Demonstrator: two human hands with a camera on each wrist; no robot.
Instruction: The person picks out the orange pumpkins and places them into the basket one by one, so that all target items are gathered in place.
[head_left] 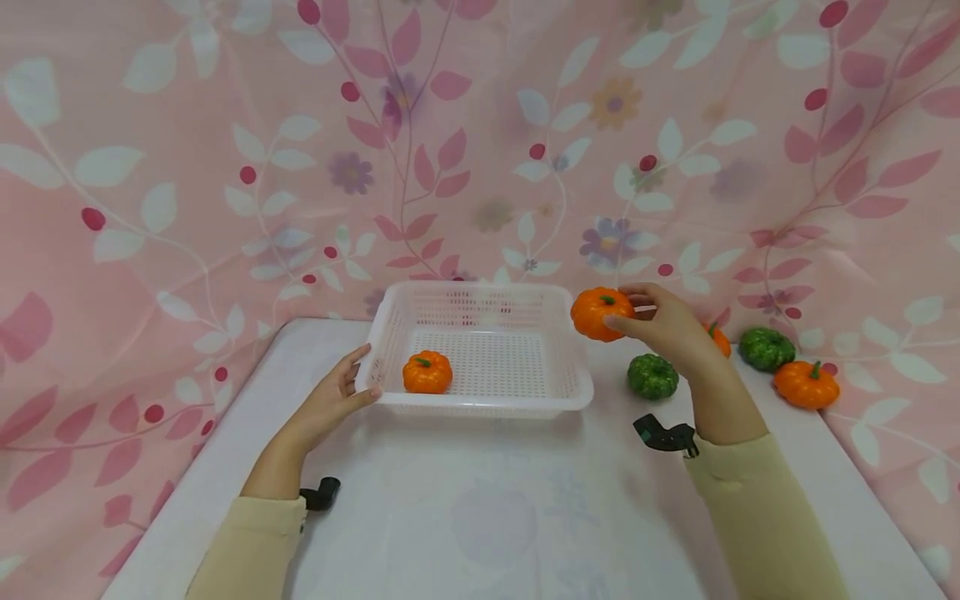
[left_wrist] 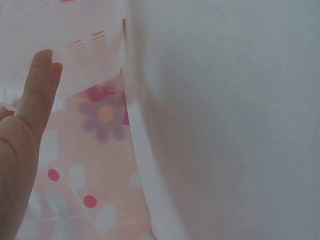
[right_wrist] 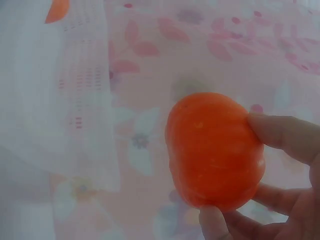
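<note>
My right hand point(head_left: 663, 325) holds an orange mini pumpkin point(head_left: 602, 313) with a green stem, just off the right rim of a white plastic basket point(head_left: 480, 403). In the right wrist view, fingers and thumb press the sides of the ribbed pumpkin point(right_wrist: 215, 152). My left hand point(head_left: 326, 404) rests against the basket's left side, its thumb near the front left corner. The left wrist view shows fairly straight fingers point(left_wrist: 39, 87) against the slotted wall. Another orange pumpkin point(head_left: 427, 372) sits inside the basket, toward its front left.
Right of the basket stands a green pumpkin point(head_left: 652, 377). Farther right are another green pumpkin point(head_left: 767, 348), an orange one point(head_left: 806, 385) and one partly hidden orange one point(head_left: 718, 340) behind the right wrist. A white cloth covers the table point(head_left: 480, 508); a pink floral curtain point(head_left: 480, 150) hangs behind.
</note>
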